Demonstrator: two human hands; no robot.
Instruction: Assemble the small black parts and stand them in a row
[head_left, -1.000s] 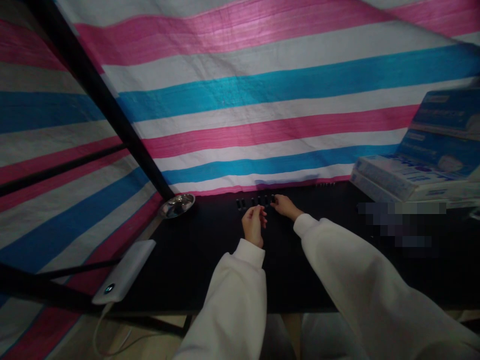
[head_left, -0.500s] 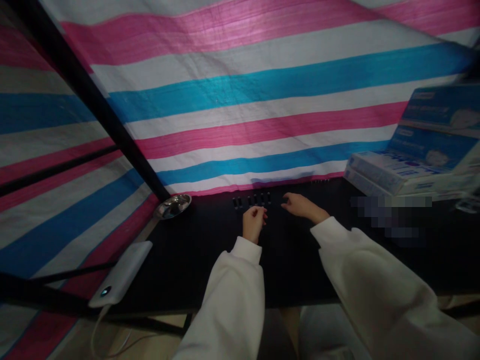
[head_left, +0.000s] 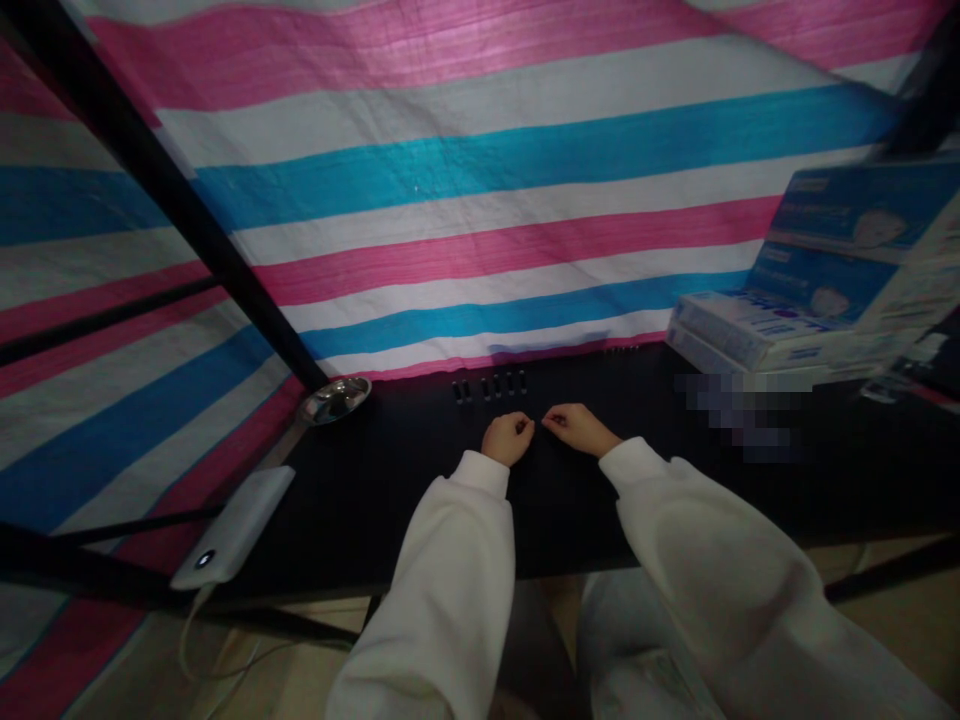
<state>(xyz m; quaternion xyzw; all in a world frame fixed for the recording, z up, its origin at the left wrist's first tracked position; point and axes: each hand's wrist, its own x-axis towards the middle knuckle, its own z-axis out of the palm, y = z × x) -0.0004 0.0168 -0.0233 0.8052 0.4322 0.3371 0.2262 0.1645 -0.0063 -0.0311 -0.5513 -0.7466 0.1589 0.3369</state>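
Both of my hands rest on a black table (head_left: 390,490), fingertips almost touching. My left hand (head_left: 508,438) is curled into a loose fist; what it holds, if anything, is too small to see. My right hand (head_left: 574,428) has its fingers pinched together toward the left hand, and whatever sits in the pinch cannot be made out. A row of several small dark upright pieces (head_left: 489,387) stands just beyond the hands, near the table's back edge. White sleeves cover both arms.
A small shiny metal dish (head_left: 335,399) sits at the back left by a black slanted pole (head_left: 172,205). A white power bank (head_left: 232,526) with a cable lies on the left edge. Stacked blue and white boxes (head_left: 810,290) stand at the right. Striped tarp hangs behind.
My right hand drew back from the row of small pieces, swung right, then came in to meet the left hand. The left hand closed tighter. The view drifted to the right.
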